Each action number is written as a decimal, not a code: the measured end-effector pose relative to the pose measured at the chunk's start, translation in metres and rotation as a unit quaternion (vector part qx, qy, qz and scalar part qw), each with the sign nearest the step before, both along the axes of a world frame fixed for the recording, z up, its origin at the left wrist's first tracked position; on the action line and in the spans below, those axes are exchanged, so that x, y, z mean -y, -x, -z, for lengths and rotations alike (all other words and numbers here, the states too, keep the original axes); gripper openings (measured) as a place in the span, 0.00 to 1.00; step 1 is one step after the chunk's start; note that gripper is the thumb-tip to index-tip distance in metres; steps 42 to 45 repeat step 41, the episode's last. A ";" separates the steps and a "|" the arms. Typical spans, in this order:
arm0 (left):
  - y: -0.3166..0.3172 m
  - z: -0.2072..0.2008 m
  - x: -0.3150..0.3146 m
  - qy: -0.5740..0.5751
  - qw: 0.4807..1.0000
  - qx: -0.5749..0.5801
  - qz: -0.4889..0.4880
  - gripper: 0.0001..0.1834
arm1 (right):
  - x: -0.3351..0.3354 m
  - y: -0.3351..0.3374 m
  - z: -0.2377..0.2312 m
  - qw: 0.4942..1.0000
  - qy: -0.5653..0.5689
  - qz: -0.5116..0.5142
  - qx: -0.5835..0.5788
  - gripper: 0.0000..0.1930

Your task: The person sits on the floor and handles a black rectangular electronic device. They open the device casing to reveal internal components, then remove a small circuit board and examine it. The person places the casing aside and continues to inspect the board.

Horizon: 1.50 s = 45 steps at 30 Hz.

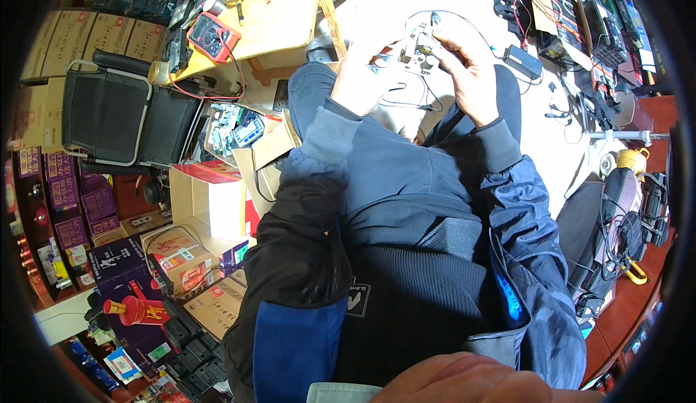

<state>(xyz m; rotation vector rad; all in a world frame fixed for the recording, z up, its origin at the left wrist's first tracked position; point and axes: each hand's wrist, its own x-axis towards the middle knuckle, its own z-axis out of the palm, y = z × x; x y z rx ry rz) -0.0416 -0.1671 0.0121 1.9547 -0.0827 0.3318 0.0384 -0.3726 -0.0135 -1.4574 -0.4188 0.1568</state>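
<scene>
In front of my knees, a small circuit board [419, 56] with pale and metallic parts is held up between my hands. My left hand [364, 77] is closed at its left edge, and bright glare washes out part of the fingers. From the other side, the thumb and fingers of my right hand [467, 73] pinch the board near its upper right. A thin dark cable [464, 17] arcs over the board toward the right. Beside my right knee lies a black power adapter [523, 62], and more thin wire loops below the board.
A yellow-topped table [290, 11] at the upper left carries a red multimeter [214, 37] with leads. Below it stand a black chair [101, 117] and an open cardboard box [210, 193]. Electronic gear and cables crowd the right side, near a dark bag [605, 222].
</scene>
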 end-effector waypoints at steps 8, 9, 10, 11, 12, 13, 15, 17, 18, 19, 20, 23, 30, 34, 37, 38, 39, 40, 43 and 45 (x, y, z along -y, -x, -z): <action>-0.007 -0.005 -0.007 0.059 0.992 -0.112 0.027 0.24 | 0.003 0.001 0.000 0.999 0.010 -0.039 -0.035 0.20; -0.007 -0.005 -0.009 0.091 0.991 -0.094 0.036 0.24 | 0.004 0.000 0.001 0.998 0.005 -0.038 -0.040 0.19; -0.006 -0.005 -0.011 0.120 0.988 -0.093 0.038 0.24 | 0.004 -0.001 0.003 0.999 0.006 -0.037 -0.031 0.19; -0.005 -0.006 -0.012 0.149 0.985 -0.081 0.042 0.24 | 0.006 -0.003 0.005 0.999 0.007 -0.037 -0.021 0.19; -0.005 -0.006 -0.012 0.152 0.983 -0.087 0.048 0.24 | 0.009 -0.006 0.008 0.999 -0.007 -0.045 -0.003 0.19; -0.003 -0.006 -0.012 0.155 0.983 -0.082 0.054 0.24 | 0.011 -0.009 0.011 0.998 -0.009 -0.057 -0.013 0.19; 0.001 -0.007 -0.013 0.156 0.982 -0.092 0.058 0.24 | 0.010 -0.014 0.020 0.993 -0.043 -0.067 -0.089 0.20; 0.001 -0.011 -0.013 0.158 0.980 -0.109 0.058 0.24 | 0.013 -0.016 0.029 0.983 -0.082 -0.083 -0.141 0.19; 0.001 -0.012 -0.012 0.162 0.978 -0.113 0.059 0.24 | 0.013 -0.017 0.032 0.976 -0.115 -0.088 -0.163 0.20; -0.001 -0.013 -0.011 0.173 0.977 -0.107 0.064 0.24 | 0.013 -0.017 0.035 0.966 -0.151 -0.093 -0.188 0.20; -0.001 -0.014 -0.009 0.183 0.975 -0.107 0.066 0.24 | 0.012 -0.017 0.037 0.954 -0.179 -0.089 -0.224 0.19; 0.001 -0.015 -0.005 0.137 0.984 -0.107 0.041 0.23 | 0.012 -0.015 0.037 0.962 -0.168 -0.097 -0.192 0.19; 0.000 -0.013 0.004 0.058 0.989 -0.132 0.022 0.23 | 0.012 -0.008 0.014 0.994 0.041 -0.079 -0.058 0.21; 0.002 -0.009 0.005 0.046 0.994 -0.100 0.023 0.23 | 0.008 -0.004 0.006 0.993 0.017 -0.094 -0.069 0.22; 0.003 -0.003 0.003 0.024 0.998 -0.062 0.013 0.24 | 0.008 -0.001 0.003 0.992 0.019 -0.098 -0.076 0.21; 0.003 -0.001 0.003 0.017 0.999 -0.050 0.009 0.25 | 0.007 -0.001 0.003 0.993 0.026 -0.096 -0.070 0.21; 0.003 0.001 0.002 0.018 0.999 -0.048 0.006 0.24 | 0.007 -0.001 0.004 0.993 0.029 -0.093 -0.071 0.22; 0.002 0.004 0.001 0.019 0.999 -0.046 0.002 0.24 | 0.007 -0.004 0.005 0.994 0.027 -0.089 -0.060 0.22; 0.002 0.006 0.000 0.021 0.999 -0.043 0.000 0.24 | 0.007 -0.005 0.006 0.994 0.018 -0.084 -0.063 0.22; 0.002 0.006 0.000 0.021 0.999 -0.043 0.000 0.24 | 0.007 -0.005 0.006 0.994 0.018 -0.084 -0.063 0.22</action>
